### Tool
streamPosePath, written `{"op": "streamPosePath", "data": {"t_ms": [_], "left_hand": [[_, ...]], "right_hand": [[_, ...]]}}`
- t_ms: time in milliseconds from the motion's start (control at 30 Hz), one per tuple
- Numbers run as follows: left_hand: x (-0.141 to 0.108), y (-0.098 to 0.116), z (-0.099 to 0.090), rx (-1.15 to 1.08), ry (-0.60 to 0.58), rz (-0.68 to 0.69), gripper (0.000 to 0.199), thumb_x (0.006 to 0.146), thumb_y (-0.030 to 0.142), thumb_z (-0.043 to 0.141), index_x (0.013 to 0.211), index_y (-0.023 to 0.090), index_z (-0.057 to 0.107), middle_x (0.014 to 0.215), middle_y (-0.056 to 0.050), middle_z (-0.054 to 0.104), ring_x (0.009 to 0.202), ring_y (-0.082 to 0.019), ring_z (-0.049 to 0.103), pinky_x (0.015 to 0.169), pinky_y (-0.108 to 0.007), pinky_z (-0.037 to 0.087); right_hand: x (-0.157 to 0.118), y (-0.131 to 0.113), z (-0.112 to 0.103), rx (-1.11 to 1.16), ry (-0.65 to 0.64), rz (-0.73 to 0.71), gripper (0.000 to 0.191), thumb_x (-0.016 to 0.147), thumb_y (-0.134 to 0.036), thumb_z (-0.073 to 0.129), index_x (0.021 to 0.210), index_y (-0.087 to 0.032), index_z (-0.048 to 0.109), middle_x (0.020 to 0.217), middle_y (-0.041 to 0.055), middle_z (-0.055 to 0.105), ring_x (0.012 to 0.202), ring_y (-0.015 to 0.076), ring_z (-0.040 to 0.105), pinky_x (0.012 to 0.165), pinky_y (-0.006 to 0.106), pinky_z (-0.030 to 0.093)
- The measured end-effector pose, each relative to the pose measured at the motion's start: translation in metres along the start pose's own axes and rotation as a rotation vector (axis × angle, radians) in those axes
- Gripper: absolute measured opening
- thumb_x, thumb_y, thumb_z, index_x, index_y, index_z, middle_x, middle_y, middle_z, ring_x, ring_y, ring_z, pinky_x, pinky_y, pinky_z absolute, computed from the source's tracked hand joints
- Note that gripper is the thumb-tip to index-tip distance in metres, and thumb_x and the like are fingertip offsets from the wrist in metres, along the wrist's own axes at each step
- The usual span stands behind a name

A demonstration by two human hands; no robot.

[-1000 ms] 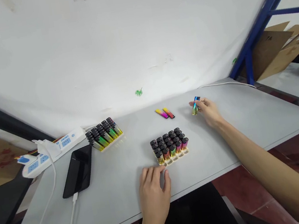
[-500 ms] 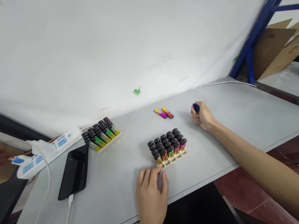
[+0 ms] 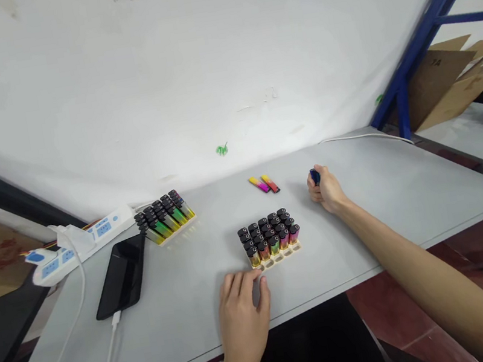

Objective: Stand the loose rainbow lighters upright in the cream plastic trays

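A: Right hand (image 3: 326,191) is curling shut around a lighter (image 3: 315,176), only the blue top is poking out past the knuckles. It's sitting on the far right part of the table (image 3: 408,191), well apart from the tray.

B: Why fisted like that?

A: Looks like it's gripping the body upright, thumb side toward the cap. Judging only, can't see the thumb.

B: Left hand?

A: Left hand (image 3: 242,309) is lying flat and open, palm down, fingertips just touching the near edge of the cream tray (image 3: 276,255). Probably steadying it, that's my guess. It's holding nothing.

B: Tray contents?

A: Near tray is standing full of black-capped lighters, rows upright, front row of slots is showing empty. Second rack of lighters (image 3: 164,214) is sitting back left, tilted, near the power strip (image 3: 82,246).

B: Loose ones?

A: Two loose lighters (image 3: 264,184) are lying side by side near the wall, between tray and right hand.

B: Anything unclear?

A: Most of the held lighter is hiding inside the fist. Phone (image 3: 121,276) is lying face up, charging cable running off the table edge. Exact slot count is too small to tell.
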State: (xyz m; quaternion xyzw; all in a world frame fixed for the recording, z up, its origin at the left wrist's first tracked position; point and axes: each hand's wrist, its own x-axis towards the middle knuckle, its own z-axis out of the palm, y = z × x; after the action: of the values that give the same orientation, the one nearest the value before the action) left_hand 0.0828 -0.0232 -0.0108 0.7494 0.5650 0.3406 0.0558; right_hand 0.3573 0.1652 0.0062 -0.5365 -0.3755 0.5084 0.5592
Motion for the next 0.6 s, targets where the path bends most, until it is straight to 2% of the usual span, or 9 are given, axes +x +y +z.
{"op": "streamPosePath", "data": {"t_ms": [167, 267, 367, 433, 500, 567, 600], "left_hand": [[0.001, 0.0, 0.001, 0.004, -0.004, -0.001, 0.007, 0.095, 0.021, 0.054, 0.097, 0.021, 0.061, 0.089, -0.002, 0.068, 0.087, -0.02, 0.057, 0.078, -0.036, 0.048], [0.001, 0.0, 0.001, 0.008, -0.001, -0.004, 0.007, 0.095, 0.021, 0.054, 0.097, 0.021, 0.061, 0.089, -0.002, 0.069, 0.089, -0.021, 0.057, 0.079, -0.037, 0.048], [0.001, 0.0, 0.001, 0.009, 0.014, -0.023, 0.008, 0.095, 0.021, 0.054, 0.096, 0.021, 0.062, 0.09, -0.002, 0.069, 0.089, -0.021, 0.057, 0.079, -0.037, 0.048], [0.0, 0.0, 0.001, 0.004, 0.033, -0.039, 0.008, 0.095, 0.02, 0.053, 0.095, 0.021, 0.062, 0.09, -0.002, 0.068, 0.089, -0.021, 0.057, 0.079, -0.036, 0.048], [0.0, 0.0, 0.002, 0.0, 0.057, -0.045, 0.009, 0.095, 0.02, 0.053, 0.093, 0.021, 0.062, 0.088, -0.003, 0.067, 0.088, -0.021, 0.057, 0.079, -0.036, 0.048], [0.0, 0.001, 0.002, -0.001, 0.078, -0.045, 0.01, 0.095, 0.019, 0.053, 0.091, 0.021, 0.062, 0.086, -0.003, 0.067, 0.087, -0.021, 0.056, 0.079, -0.036, 0.047], [0.001, 0.001, 0.002, 0.0, 0.088, -0.044, 0.01, 0.095, 0.019, 0.053, 0.09, 0.021, 0.061, 0.085, -0.003, 0.067, 0.086, -0.021, 0.056, 0.078, -0.035, 0.047]], "right_hand": [[0.004, 0.004, 0.0, -0.028, 0.02, -0.031, 0.041, 0.09, -0.049, 0.038, 0.058, -0.023, 0.037, 0.046, -0.0087, 0.02, 0.036, 0.0065, 0.015, 0.038, 0.023, 0.014], [0.004, 0.007, 0.001, -0.048, 0.041, -0.03, 0.044, 0.091, -0.054, 0.037, 0.06, -0.023, 0.041, 0.047, -0.0086, 0.021, 0.036, 0.0072, 0.016, 0.038, 0.024, 0.014], [-0.002, 0.01, 0.003, -0.136, 0.01, -0.14, 0.047, 0.093, -0.058, 0.032, 0.07, -0.021, 0.052, 0.05, -0.0072, 0.029, 0.038, 0.009, 0.024, 0.04, 0.025, 0.022], [-0.009, 0.011, 0.004, -0.263, 0.002, -0.258, 0.045, 0.095, -0.056, 0.033, 0.081, -0.021, 0.058, 0.056, -0.0043, 0.043, 0.045, 0.0112, 0.039, 0.048, 0.026, 0.035], [-0.019, 0.011, 0.004, -0.411, 0.042, -0.376, 0.039, 0.094, -0.053, 0.041, 0.088, -0.02, 0.062, 0.07, 0.0002, 0.058, 0.063, 0.0151, 0.055, 0.066, 0.03, 0.046], [-0.031, 0.007, 0.003, -0.535, 0.098, -0.495, 0.033, 0.09, -0.05, 0.051, 0.092, -0.02, 0.065, 0.088, 0.0051, 0.065, 0.084, 0.0196, 0.061, 0.082, 0.035, 0.048], [-0.038, 0.003, 0.002, -0.587, 0.132, -0.552, 0.031, 0.089, -0.049, 0.056, 0.093, -0.019, 0.066, 0.094, 0.0067, 0.066, 0.09, 0.0211, 0.061, 0.085, 0.037, 0.048]]}}
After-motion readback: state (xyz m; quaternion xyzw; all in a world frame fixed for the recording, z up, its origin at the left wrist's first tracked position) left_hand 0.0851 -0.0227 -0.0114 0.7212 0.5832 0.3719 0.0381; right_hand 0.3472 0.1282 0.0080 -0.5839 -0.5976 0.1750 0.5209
